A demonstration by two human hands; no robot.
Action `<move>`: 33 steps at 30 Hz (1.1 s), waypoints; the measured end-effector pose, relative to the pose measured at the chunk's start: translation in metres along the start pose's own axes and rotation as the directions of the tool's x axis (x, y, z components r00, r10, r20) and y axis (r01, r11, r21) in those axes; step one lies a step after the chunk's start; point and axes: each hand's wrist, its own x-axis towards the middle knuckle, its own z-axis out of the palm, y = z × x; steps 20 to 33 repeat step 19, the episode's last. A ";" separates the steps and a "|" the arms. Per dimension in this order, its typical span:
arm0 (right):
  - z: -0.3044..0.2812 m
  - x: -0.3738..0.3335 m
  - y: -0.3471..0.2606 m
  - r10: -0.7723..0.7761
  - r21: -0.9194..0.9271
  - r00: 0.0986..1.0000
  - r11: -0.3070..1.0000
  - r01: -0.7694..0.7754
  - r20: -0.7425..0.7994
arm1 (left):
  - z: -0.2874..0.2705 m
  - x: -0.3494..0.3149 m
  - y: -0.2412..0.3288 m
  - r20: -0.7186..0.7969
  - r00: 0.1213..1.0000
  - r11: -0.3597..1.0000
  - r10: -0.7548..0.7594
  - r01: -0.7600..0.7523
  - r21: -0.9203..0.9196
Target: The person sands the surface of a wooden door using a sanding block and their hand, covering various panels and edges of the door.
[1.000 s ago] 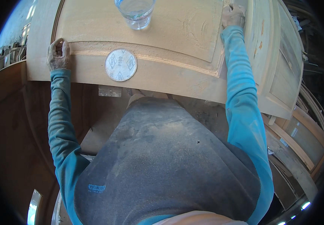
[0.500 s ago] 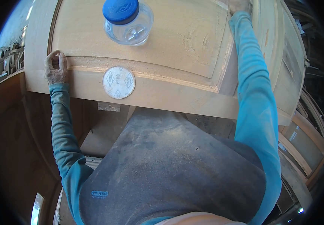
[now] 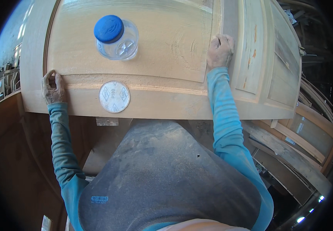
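Two hands rest on the door panel (image 3: 162,50): my left hand (image 3: 52,87) at frame left, fingers curled on its groove; my right hand (image 3: 220,51) upper right, fingers together, pressing flat. Between them I see a jar (image 3: 116,37) above a sanding disc (image 3: 114,96).

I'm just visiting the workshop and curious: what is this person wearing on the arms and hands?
Both arms are covered to the wrist by long, snug, teal-blue sleeves, dusted pale in places. The left hand and right hand are bare, without gloves, and look powdered with fine dust. A dusty grey apron with a small blue mark covers the front.
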 end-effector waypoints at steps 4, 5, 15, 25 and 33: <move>0.069 0.123 0.027 0.045 -0.060 0.999 0.997 -0.044 0.015 | -0.006 -0.002 0.011 0.014 1.000 1.000 -0.025 0.025 0.015; 0.089 0.154 0.036 0.052 -0.080 0.999 0.995 -0.051 0.012 | -0.007 -0.003 0.014 0.011 1.000 0.999 -0.018 0.018 0.034; 0.145 0.285 0.040 0.161 -0.063 0.986 0.985 -0.158 0.037 | -0.010 -0.012 0.020 -0.038 0.999 0.998 -0.029 0.026 -0.062; 0.136 0.220 -0.009 -0.017 -0.046 0.997 0.999 0.021 0.079 | -0.056 -0.028 -0.008 -0.077 0.997 0.999 0.005 -0.002 0.039; 0.136 0.220 -0.009 -0.017 -0.046 0.997 0.999 0.021 0.079 | -0.056 -0.028 -0.008 -0.077 0.997 0.999 0.005 -0.002 0.039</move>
